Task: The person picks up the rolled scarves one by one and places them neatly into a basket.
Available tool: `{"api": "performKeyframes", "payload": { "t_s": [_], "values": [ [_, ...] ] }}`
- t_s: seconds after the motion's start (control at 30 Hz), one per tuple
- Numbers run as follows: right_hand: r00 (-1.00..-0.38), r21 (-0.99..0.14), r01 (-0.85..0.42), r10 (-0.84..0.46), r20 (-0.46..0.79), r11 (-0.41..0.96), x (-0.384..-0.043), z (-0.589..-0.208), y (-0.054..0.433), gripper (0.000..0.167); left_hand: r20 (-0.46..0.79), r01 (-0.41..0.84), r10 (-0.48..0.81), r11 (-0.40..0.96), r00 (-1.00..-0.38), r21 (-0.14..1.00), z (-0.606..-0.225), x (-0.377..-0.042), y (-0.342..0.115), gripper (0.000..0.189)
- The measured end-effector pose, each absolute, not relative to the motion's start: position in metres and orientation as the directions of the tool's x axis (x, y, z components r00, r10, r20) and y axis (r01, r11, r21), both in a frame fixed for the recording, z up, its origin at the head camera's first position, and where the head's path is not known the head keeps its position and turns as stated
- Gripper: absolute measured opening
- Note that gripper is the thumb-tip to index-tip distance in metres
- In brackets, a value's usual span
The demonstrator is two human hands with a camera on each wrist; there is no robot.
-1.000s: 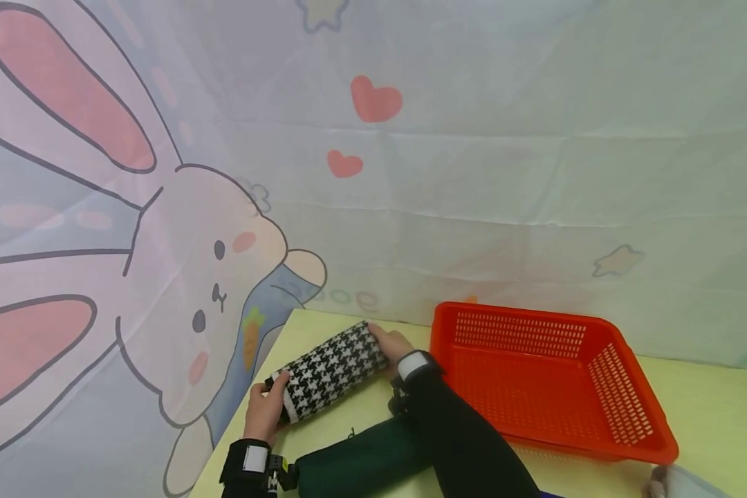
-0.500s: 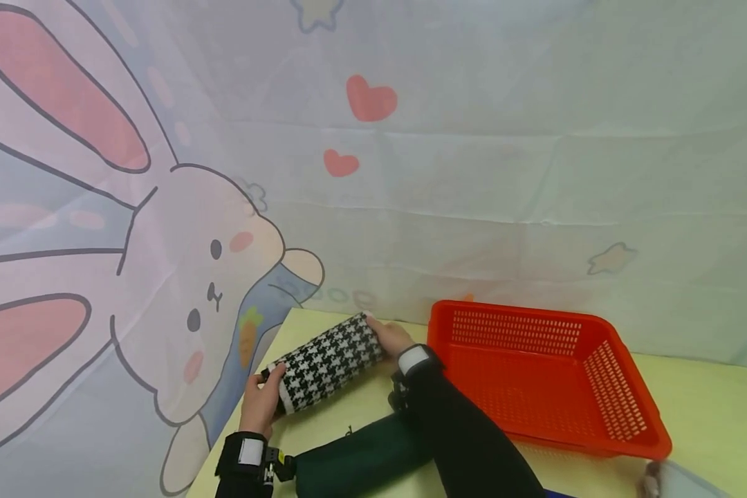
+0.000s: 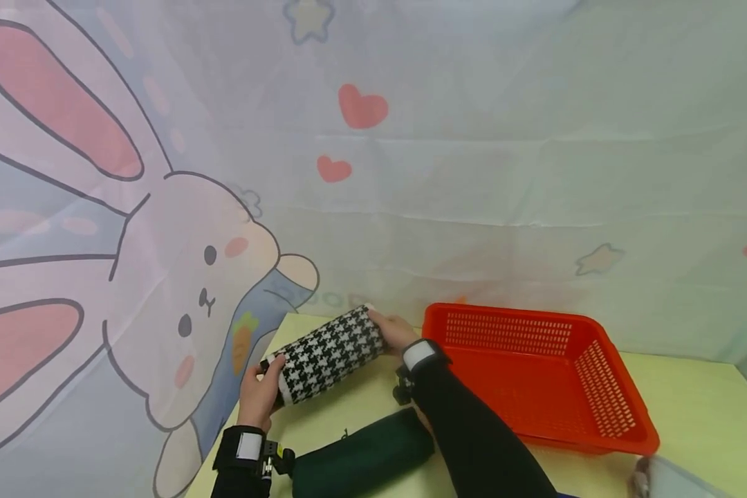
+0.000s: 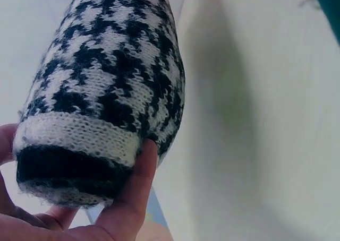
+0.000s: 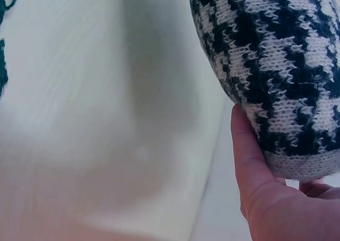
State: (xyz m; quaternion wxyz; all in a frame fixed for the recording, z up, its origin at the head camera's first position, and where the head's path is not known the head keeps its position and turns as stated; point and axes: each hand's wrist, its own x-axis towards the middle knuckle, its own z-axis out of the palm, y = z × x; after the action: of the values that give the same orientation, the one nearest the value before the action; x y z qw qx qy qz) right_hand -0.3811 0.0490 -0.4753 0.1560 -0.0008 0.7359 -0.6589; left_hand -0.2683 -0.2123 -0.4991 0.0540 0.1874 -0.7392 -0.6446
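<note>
A rolled black-and-white houndstooth knit, seemingly a scarf, is held between my two hands above the far left part of the table. My left hand grips its near-left end, where a white edge band and a dark inner layer show in the left wrist view. At the opposite end, my right hand grips the roll, with the thumb along its side in the right wrist view. Some fingers of both hands are hidden behind the knit. Nearer than the roll lies a dark green rolled cloth, partly beside my right sleeve.
A red plastic basket with slotted sides stands right of my right arm on the pale yellow table. At the lower right edge is a blurred light grey item. A printed rabbit curtain hangs behind.
Both hands have moved the houndstooth roll slightly farther from the green cloth, keeping their grip. More of the green cloth's right end shows. The head view has shifted a little to the right.
</note>
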Motion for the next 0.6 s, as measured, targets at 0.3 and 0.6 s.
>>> {"api": "performKeyframes", "payload": {
  "t_s": [0.3, 0.6],
  "values": [
    [-0.95, -0.975, 0.191, -0.23, -0.213, 0.114, -0.385, -0.463, 0.072, 0.071, -0.14, -0.177, -0.318, 0.088, -0.938, 0.98, -0.485, -0.275, -0.199, 0.083],
    [-0.945, -0.982, 0.133, -0.281, -0.167, 0.136, -0.393, -0.459, 0.092, 0.066, -0.128, -0.168, -0.294, 0.112, -0.947, 0.979, -0.479, -0.282, -0.191, 0.086]
  ]
}}
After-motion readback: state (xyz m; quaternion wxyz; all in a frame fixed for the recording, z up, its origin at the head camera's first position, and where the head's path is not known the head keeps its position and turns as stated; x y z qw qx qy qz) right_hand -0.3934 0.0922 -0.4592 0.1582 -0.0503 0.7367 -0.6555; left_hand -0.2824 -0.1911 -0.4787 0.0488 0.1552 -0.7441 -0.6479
